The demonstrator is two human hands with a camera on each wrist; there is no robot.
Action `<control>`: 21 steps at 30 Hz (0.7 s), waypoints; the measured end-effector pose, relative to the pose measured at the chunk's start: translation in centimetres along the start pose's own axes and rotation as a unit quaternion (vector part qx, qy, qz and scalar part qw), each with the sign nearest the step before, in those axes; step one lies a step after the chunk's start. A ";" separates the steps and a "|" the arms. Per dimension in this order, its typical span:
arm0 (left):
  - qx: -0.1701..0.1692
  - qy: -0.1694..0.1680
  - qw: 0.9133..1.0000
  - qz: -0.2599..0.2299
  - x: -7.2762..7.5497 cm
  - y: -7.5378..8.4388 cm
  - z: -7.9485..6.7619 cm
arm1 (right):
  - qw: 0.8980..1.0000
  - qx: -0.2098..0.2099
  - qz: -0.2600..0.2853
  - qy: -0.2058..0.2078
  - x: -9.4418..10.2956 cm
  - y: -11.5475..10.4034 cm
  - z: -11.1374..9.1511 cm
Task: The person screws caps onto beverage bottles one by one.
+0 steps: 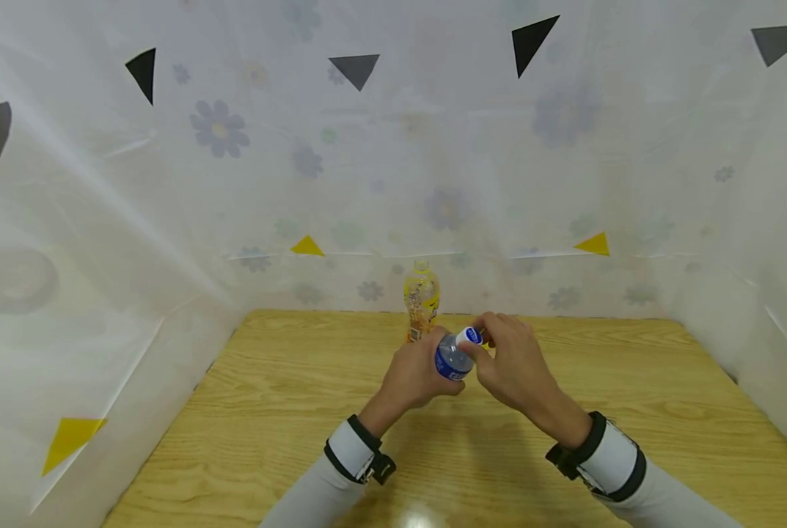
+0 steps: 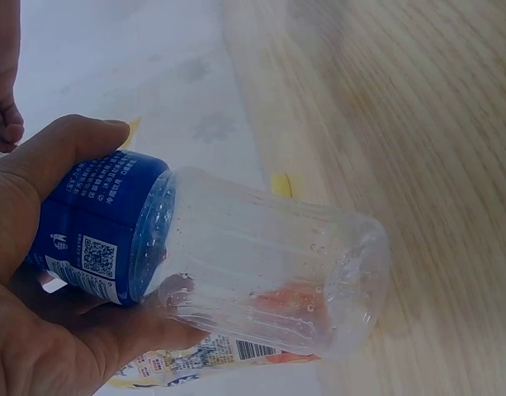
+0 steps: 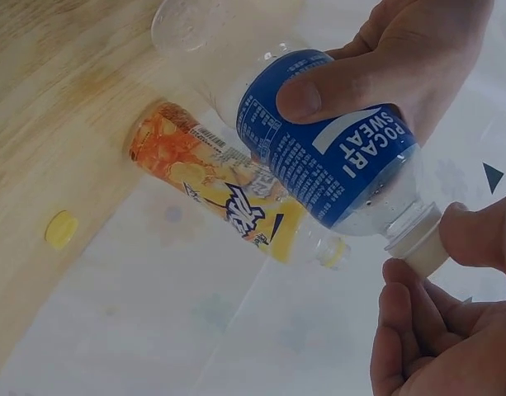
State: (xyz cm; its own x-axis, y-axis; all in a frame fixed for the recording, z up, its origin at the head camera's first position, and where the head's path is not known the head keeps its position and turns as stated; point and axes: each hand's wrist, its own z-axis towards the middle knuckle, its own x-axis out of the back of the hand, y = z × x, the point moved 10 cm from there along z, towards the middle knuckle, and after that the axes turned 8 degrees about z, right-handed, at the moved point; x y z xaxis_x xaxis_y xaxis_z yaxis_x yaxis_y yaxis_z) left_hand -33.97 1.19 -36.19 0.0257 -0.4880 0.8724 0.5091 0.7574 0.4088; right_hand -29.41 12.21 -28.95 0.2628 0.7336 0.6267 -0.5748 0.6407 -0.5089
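My left hand (image 1: 419,372) grips a clear plastic bottle (image 3: 352,161) round its blue POCARI SWEAT label, thumb on one side and fingers on the other. The bottle leans, its neck toward my right hand (image 1: 518,367). In the right wrist view, the right thumb and index finger pinch the white cap (image 3: 426,247) at the bottle's neck. Inside, the clear lower part (image 2: 261,256) shows only droplets. Just behind the hands, a second bottle (image 1: 422,293) with a yellow and orange label stands upright on the table, its mouth uncapped.
A loose yellow cap (image 3: 61,229) lies on the wooden table (image 1: 268,411) near the uncapped bottle. White floral sheeting (image 1: 393,183) encloses the back and both sides of the table, with black, grey and yellow triangles on it.
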 end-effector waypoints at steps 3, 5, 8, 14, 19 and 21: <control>-0.001 0.001 1.000 -0.003 0.0 0.0 -0.1 | 1.000 0.001 0.000 0.005 0.1 0.1 0.1; -0.001 0.001 1.000 -0.004 0.0 0.0 -0.1 | 1.000 0.001 -0.001 0.006 0.1 0.1 0.1; -0.001 0.001 1.000 -0.004 0.0 0.0 -0.1 | 1.000 0.002 0.000 0.007 0.1 0.0 0.1; -0.001 0.000 1.000 -0.002 0.1 0.0 -0.1 | 1.000 0.001 0.000 0.005 0.1 -0.1 0.0; 0.001 -0.004 1.000 -0.004 0.1 -0.1 0.0 | 1.000 -0.008 0.004 -0.008 -0.1 0.1 0.0; 0.003 -0.006 1.000 -0.003 0.1 -0.1 0.0 | 1.000 -0.017 0.002 -0.019 -0.3 0.1 -0.1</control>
State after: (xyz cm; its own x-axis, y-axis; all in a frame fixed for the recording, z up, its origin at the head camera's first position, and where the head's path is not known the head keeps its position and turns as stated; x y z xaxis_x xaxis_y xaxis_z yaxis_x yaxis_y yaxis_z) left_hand -34.04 1.08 -36.14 0.0129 -0.4880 0.8727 0.5040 0.7570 0.4159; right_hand -29.49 12.11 -29.25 0.2299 0.7271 0.6469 -0.5485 0.6459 -0.5310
